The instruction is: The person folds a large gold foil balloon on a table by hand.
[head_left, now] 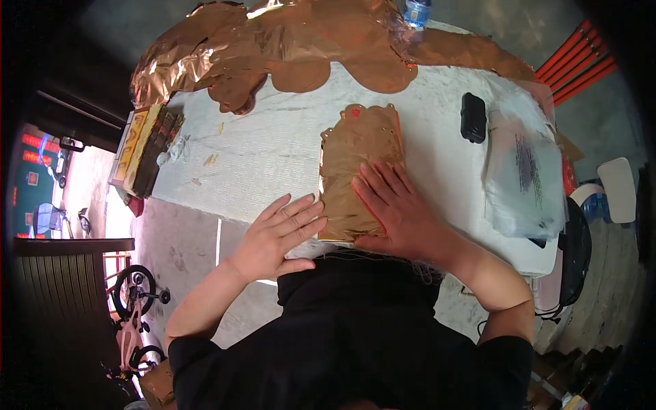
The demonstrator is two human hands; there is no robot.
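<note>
A stack of copper-coloured foil sheets (355, 147) with a scalloped far edge lies flat on the white table (260, 137), right in front of me. A small red mark shows near its far end. My right hand (393, 208) rests on the near right part of the stack, fingers stretched forward. My left hand (287, 229) lies at the stack's near left edge with its fingers extended and fingertips against the side. Neither hand grips anything. Part of the stack's right side is hidden under my right hand.
Large crumpled copper foil (294, 41) covers the table's far side, with a plastic bottle (417, 12) on it. At right lie a black case (473, 117) and clear plastic bags (523, 178). Stacked packs (140, 150) and pale string (176, 149) sit at the left edge.
</note>
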